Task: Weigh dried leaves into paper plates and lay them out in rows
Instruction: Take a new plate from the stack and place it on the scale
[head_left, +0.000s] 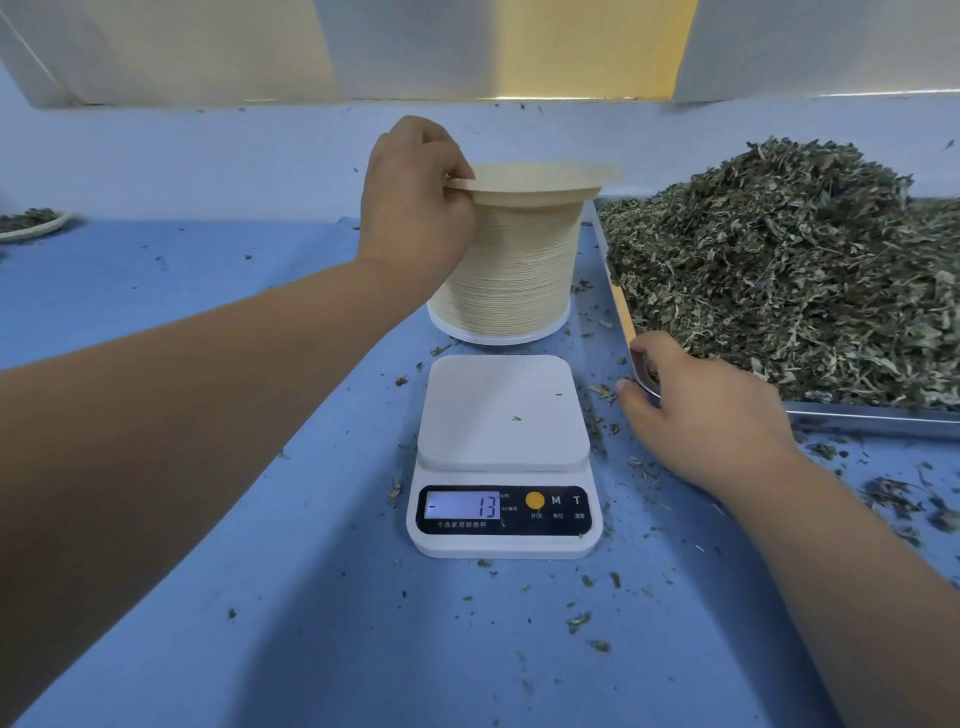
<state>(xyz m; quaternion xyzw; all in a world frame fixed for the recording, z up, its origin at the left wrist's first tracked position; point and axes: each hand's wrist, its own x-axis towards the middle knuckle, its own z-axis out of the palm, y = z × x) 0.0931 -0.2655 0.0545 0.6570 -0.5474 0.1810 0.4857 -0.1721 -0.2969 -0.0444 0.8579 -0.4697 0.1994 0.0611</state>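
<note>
Left hand (415, 208) pinches rim of top plate (540, 179), left edge raised off stack (509, 275). Scale (501, 410) bare, just in front of stack, nearer the body; plate likely goes back and down. Right hand (706, 415) grips tray (857, 415) corner, beside leaves (779, 270).

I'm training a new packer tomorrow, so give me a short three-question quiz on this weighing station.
1. Fill in: the display of the kitchen scale reads minus ___.
2. True or false: a plate sits on the scale's platform.
3. The left hand pinches: A) the top paper plate of the stack; B) a spoon; C) the scale.
Key: 1) 13; 2) false; 3) A.
</note>
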